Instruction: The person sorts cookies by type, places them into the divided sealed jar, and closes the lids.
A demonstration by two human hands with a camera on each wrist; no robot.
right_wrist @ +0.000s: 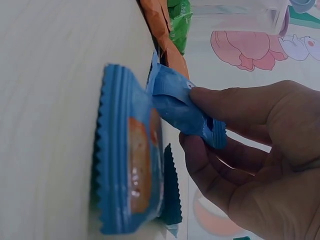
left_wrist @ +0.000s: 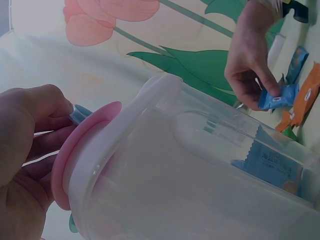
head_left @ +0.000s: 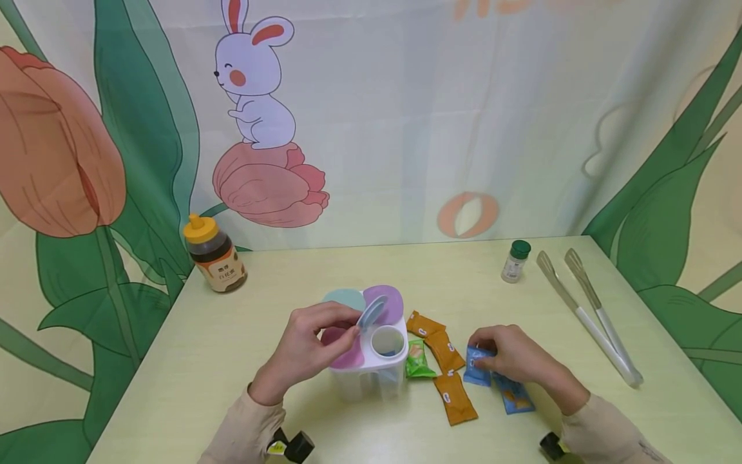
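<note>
My left hand [head_left: 310,345] pinches a small blue lid [head_left: 373,312], tilted up beside a round opening [head_left: 388,341] in the top of a clear plastic container [head_left: 353,386]. Other lids on it, teal [head_left: 343,298], purple [head_left: 387,303] and pink [head_left: 346,354], lie flat. Through the container's wall a blue snack packet [left_wrist: 274,164] shows in the left wrist view. To the right, my right hand [head_left: 516,354] pinches another blue snack packet [right_wrist: 180,100] between thumb and fingers. Close by it on the table lie more blue packets [head_left: 516,396].
Several orange packets [head_left: 456,401] and a green packet [head_left: 417,361] lie between the container and my right hand. Tongs [head_left: 597,322] and a green-capped jar [head_left: 514,263] are at the right. A yellow-capped bottle [head_left: 217,258] stands back left, near the printed curtain [head_left: 382,129].
</note>
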